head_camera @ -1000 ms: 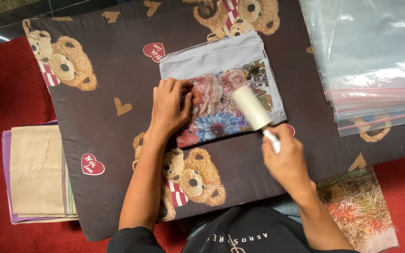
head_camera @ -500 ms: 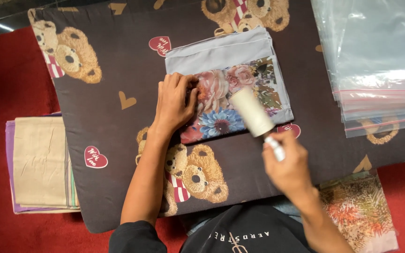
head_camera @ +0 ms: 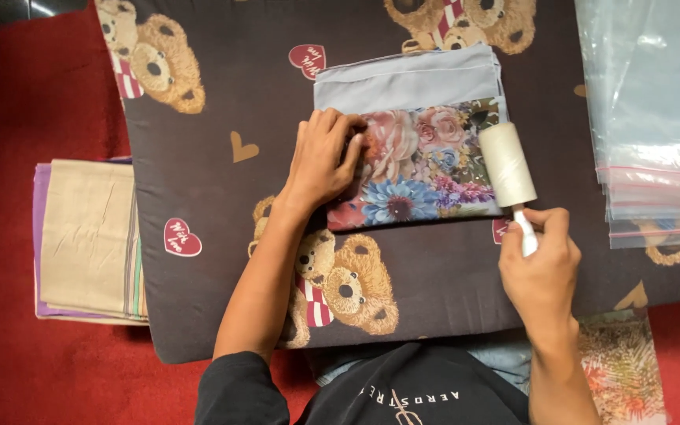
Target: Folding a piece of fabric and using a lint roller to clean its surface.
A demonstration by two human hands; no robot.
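Left hand (head_camera: pixel 326 161) flat, open, pressing folded cloth (head_camera: pixel 415 149); right hand (head_camera: pixel 543 264) gripping lint roller (head_camera: pixel 508 167) at cloth's right edge.

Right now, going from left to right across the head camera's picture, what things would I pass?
Stack of folded beige cloths → left hand pressing on the folded floral cloth → lint roller, its handle held by the right hand → pile of clear plastic bags. All but the beige stack lie on the dark teddy-bear cushion.

Head view, straight down, close.
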